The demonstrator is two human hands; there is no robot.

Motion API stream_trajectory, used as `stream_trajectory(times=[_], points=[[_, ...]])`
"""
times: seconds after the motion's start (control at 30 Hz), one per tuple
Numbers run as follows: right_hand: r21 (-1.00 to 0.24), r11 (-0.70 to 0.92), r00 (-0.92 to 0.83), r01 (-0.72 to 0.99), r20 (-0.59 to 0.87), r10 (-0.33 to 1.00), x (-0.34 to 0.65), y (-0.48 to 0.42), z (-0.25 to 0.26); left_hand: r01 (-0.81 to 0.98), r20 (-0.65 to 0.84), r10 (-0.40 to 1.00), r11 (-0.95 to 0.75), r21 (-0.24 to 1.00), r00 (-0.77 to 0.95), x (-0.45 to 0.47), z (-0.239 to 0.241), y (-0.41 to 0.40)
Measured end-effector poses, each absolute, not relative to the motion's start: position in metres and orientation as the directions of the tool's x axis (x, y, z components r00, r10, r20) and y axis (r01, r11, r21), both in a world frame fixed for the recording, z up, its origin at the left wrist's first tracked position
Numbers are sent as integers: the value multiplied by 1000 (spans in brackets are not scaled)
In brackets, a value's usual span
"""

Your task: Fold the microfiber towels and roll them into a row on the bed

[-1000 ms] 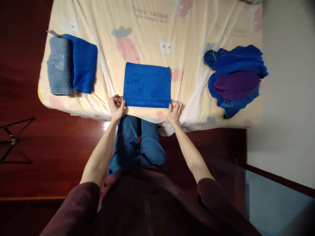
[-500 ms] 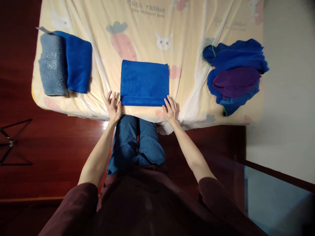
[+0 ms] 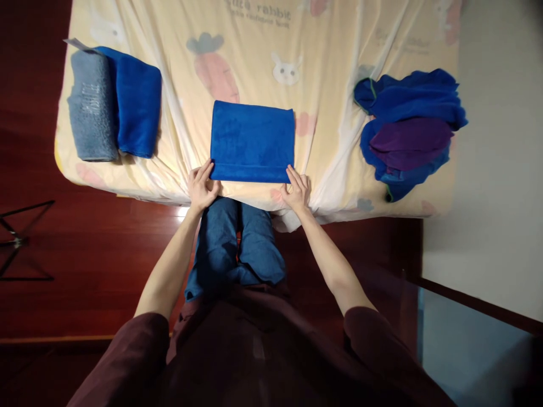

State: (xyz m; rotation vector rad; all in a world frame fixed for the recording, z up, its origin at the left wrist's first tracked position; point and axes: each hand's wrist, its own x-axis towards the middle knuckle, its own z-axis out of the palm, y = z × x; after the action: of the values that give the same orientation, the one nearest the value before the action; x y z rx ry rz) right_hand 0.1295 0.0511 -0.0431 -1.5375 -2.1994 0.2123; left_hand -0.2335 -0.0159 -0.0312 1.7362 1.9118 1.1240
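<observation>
Two hands newly at near corners of towel point(image 3: 252, 141): left hand point(image 3: 202, 187), right hand point(image 3: 297, 191), fingers spread, gripping nothing; fold flat.

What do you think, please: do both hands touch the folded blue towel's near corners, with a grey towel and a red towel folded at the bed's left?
Not quite: in the head view the second towel beside the grey towel is blue, not red. The left hand and right hand do touch the middle towel at its near corners.
</observation>
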Motion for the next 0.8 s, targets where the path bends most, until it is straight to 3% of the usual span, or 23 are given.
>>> stream_trajectory(times=[0.53, 0.8], points=[[-532, 318, -159, 784, 324, 933, 129, 60, -44, 660, 267, 927, -28, 751, -264, -236, -33, -4], [-512, 362, -144, 779, 416, 898, 130, 55, -49, 603, 285, 913, -55, 796, -293, -236, -31, -7]])
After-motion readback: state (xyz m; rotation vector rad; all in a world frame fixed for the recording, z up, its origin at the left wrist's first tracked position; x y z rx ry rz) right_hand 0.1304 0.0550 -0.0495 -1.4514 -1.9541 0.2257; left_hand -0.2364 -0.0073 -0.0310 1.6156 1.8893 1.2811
